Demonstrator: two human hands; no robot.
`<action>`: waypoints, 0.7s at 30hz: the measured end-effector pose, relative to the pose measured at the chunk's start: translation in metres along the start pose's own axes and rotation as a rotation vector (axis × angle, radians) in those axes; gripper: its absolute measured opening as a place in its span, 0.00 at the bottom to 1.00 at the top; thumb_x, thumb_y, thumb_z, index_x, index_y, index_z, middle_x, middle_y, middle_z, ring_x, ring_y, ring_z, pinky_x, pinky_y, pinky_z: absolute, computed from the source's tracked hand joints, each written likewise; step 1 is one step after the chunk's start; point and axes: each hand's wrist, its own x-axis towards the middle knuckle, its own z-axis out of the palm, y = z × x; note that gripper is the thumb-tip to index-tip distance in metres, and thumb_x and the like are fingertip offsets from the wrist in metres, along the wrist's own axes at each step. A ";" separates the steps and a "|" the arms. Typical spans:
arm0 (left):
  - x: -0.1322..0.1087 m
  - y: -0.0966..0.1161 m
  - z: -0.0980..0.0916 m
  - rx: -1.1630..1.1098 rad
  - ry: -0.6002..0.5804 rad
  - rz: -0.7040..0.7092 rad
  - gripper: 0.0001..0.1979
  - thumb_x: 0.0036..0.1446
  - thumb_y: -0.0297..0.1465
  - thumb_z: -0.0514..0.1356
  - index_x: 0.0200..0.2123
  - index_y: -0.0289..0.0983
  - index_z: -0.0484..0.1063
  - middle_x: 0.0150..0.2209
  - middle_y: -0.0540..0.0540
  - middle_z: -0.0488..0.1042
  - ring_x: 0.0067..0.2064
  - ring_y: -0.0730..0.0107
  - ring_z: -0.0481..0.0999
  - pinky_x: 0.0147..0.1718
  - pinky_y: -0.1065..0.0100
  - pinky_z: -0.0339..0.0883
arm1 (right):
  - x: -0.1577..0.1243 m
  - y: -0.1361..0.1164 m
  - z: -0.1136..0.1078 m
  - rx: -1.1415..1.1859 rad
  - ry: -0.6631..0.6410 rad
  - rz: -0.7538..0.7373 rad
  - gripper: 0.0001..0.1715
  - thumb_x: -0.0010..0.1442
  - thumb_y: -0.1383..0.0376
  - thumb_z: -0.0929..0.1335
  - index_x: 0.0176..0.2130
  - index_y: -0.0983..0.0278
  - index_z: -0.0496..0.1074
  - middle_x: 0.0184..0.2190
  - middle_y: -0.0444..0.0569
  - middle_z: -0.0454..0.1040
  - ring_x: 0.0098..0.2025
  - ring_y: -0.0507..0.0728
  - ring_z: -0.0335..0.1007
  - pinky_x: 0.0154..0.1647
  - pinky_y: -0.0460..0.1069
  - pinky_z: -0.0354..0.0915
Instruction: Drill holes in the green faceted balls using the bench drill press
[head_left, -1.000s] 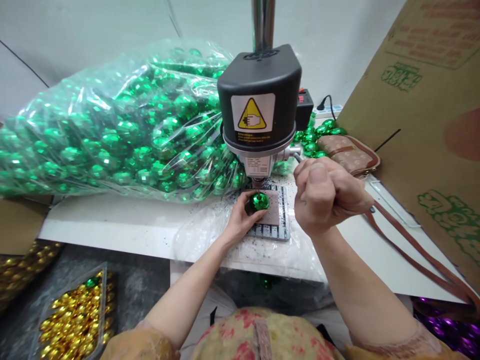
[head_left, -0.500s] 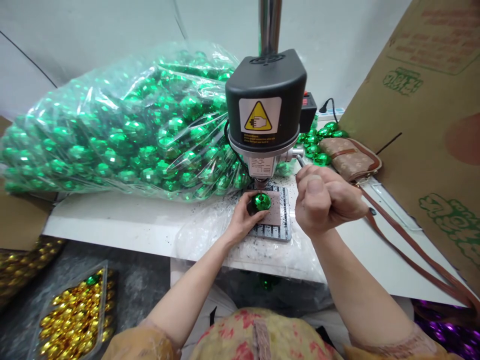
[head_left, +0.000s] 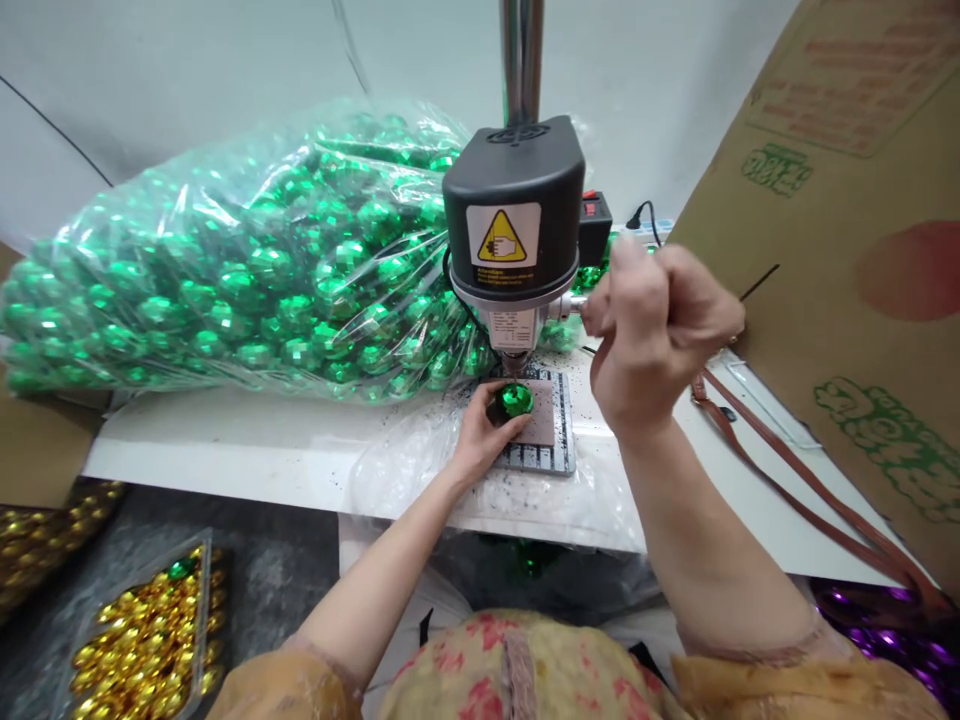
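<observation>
Between the thumb and fingers of my left hand [head_left: 484, 430] sits a shiny green ball [head_left: 517, 400]. It rests on a flat pinkish-brown pad [head_left: 538, 425] on the slotted metal base [head_left: 562, 455] of a small drill press [head_left: 514, 230]. The chuck [head_left: 515, 365] is just above the ball; where the bit meets it is too small to make out. My right hand [head_left: 660, 330] is a closed fist at the right of the machine, wrapped round the feed lever, whose silver hub [head_left: 574, 306] shows beside it. Most of the lever is hidden by the fingers.
A big clear bag of green balls [head_left: 247, 270] fills the table's left. A cardboard box [head_left: 847, 280] leans at the right, near a brown bag strap [head_left: 795, 500]. On the floor stands a clear tub [head_left: 202, 620] of gold balls. Dark shavings dot the white table [head_left: 225, 450].
My right hand has moved upward with the lever and now covers the small bag behind it. My left hand stays on the ball. The whole view has shifted slightly.
</observation>
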 end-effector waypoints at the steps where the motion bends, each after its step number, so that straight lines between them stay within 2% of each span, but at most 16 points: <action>1: -0.006 0.002 -0.001 0.066 0.058 0.010 0.26 0.51 0.37 0.71 0.51 0.38 0.69 0.49 0.41 0.76 0.51 0.57 0.77 0.52 0.57 0.71 | 0.007 -0.003 0.003 0.023 -0.012 0.013 0.27 0.63 0.66 0.67 0.18 0.63 0.52 0.15 0.37 0.49 0.17 0.42 0.51 0.20 0.46 0.49; 3: -0.025 0.009 -0.005 0.217 0.172 0.090 0.25 0.51 0.38 0.71 0.50 0.38 0.70 0.46 0.42 0.77 0.48 0.57 0.78 0.48 0.58 0.72 | 0.017 -0.007 0.007 -0.001 -0.026 0.038 0.27 0.64 0.66 0.66 0.19 0.63 0.51 0.16 0.37 0.48 0.18 0.42 0.52 0.21 0.45 0.50; 5: -0.053 0.014 -0.011 0.309 0.163 0.281 0.26 0.53 0.39 0.70 0.52 0.38 0.69 0.45 0.41 0.77 0.46 0.59 0.78 0.45 0.60 0.73 | 0.020 -0.007 0.008 -0.024 -0.031 0.037 0.26 0.65 0.66 0.65 0.20 0.62 0.50 0.17 0.37 0.48 0.18 0.41 0.53 0.21 0.45 0.50; 8: -0.100 0.014 -0.020 0.392 -0.087 0.706 0.25 0.56 0.41 0.68 0.54 0.37 0.69 0.41 0.41 0.78 0.42 0.62 0.79 0.40 0.63 0.74 | 0.018 -0.006 0.007 0.002 -0.028 0.009 0.26 0.65 0.67 0.65 0.20 0.62 0.50 0.17 0.36 0.49 0.18 0.41 0.54 0.22 0.46 0.50; 10: -0.125 0.008 -0.025 0.524 -0.227 0.936 0.18 0.59 0.37 0.65 0.51 0.38 0.71 0.40 0.42 0.78 0.40 0.62 0.79 0.40 0.64 0.74 | 0.016 -0.005 0.006 0.018 -0.020 -0.005 0.26 0.65 0.67 0.65 0.20 0.63 0.50 0.16 0.36 0.48 0.18 0.41 0.55 0.22 0.46 0.49; 11: -0.133 0.004 -0.027 0.600 -0.263 1.006 0.15 0.60 0.34 0.64 0.49 0.39 0.72 0.40 0.42 0.79 0.41 0.62 0.78 0.42 0.63 0.74 | 0.016 -0.005 0.006 0.018 -0.019 -0.004 0.26 0.65 0.66 0.65 0.20 0.63 0.50 0.16 0.36 0.48 0.18 0.41 0.54 0.22 0.45 0.49; 14: -0.146 -0.003 -0.030 0.725 -0.290 1.058 0.12 0.60 0.29 0.62 0.47 0.41 0.73 0.45 0.42 0.79 0.48 0.60 0.77 0.51 0.59 0.71 | 0.016 -0.005 0.006 0.032 -0.023 0.015 0.26 0.65 0.64 0.65 0.20 0.63 0.50 0.17 0.37 0.48 0.18 0.41 0.53 0.22 0.45 0.50; 17: -0.142 0.001 -0.025 0.678 -0.257 1.060 0.10 0.63 0.37 0.59 0.46 0.41 0.73 0.46 0.41 0.78 0.49 0.59 0.76 0.51 0.59 0.72 | 0.016 -0.003 0.007 0.040 -0.022 0.027 0.27 0.64 0.61 0.66 0.20 0.62 0.50 0.17 0.37 0.49 0.18 0.42 0.52 0.22 0.47 0.49; 19: -0.130 0.009 -0.012 0.637 -0.222 1.029 0.10 0.64 0.36 0.58 0.45 0.39 0.73 0.44 0.41 0.78 0.49 0.59 0.75 0.48 0.59 0.74 | 0.016 -0.002 0.007 0.033 -0.012 0.030 0.28 0.64 0.59 0.67 0.20 0.62 0.51 0.16 0.37 0.51 0.18 0.42 0.50 0.21 0.48 0.49; 21: -0.110 0.016 0.013 0.618 -0.204 0.946 0.10 0.63 0.27 0.57 0.47 0.37 0.72 0.44 0.39 0.77 0.49 0.58 0.75 0.49 0.57 0.75 | 0.015 -0.002 0.008 0.028 0.003 0.033 0.29 0.64 0.57 0.67 0.19 0.62 0.50 0.16 0.37 0.51 0.19 0.43 0.48 0.22 0.48 0.49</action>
